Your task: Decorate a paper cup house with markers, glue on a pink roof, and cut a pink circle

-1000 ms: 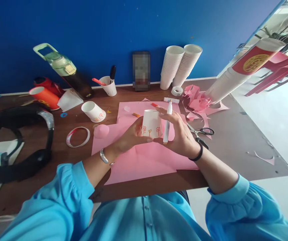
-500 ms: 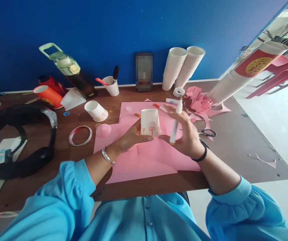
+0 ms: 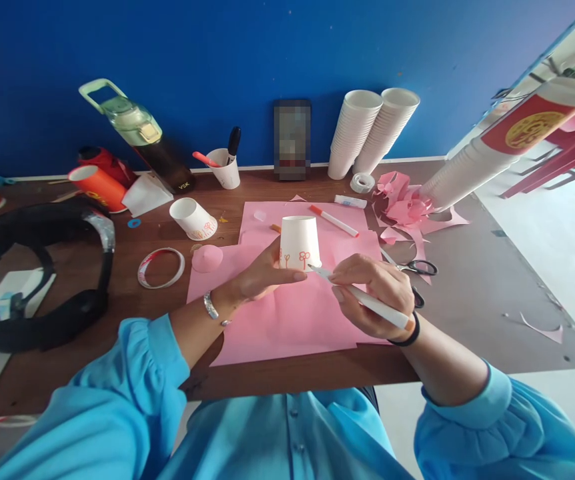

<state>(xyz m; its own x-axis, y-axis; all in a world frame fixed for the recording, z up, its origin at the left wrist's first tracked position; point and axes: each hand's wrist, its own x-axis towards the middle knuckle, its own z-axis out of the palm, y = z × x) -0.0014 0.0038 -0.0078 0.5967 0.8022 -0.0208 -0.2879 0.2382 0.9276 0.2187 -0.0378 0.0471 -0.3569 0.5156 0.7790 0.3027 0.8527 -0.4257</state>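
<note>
My left hand (image 3: 262, 275) is closed on a white paper cup (image 3: 299, 239), held upside down with its wide rim low, over the pink paper (image 3: 287, 320). Red and orange flower drawings run along the cup near that rim. Pinched in my right hand (image 3: 375, 293) is a white marker (image 3: 380, 308) with an orange end; its tip is close to the cup's lower right side, and whether it touches is hard to tell. A red-capped marker (image 3: 335, 221) lies on the pink paper. Another decorated cup (image 3: 192, 219) stands to the left.
Scissors (image 3: 420, 267) and pink scraps (image 3: 402, 200) lie at the right, near stacked cups (image 3: 355, 133). A tape ring (image 3: 161, 268), black headgear (image 3: 42, 280) and a bottle (image 3: 142, 140) are at the left. A phone (image 3: 291, 140) leans on the blue wall.
My right hand has turned the marker from upright to slanted and brought its tip down and left to the cup. My left hand and the cup are nearly where they were.
</note>
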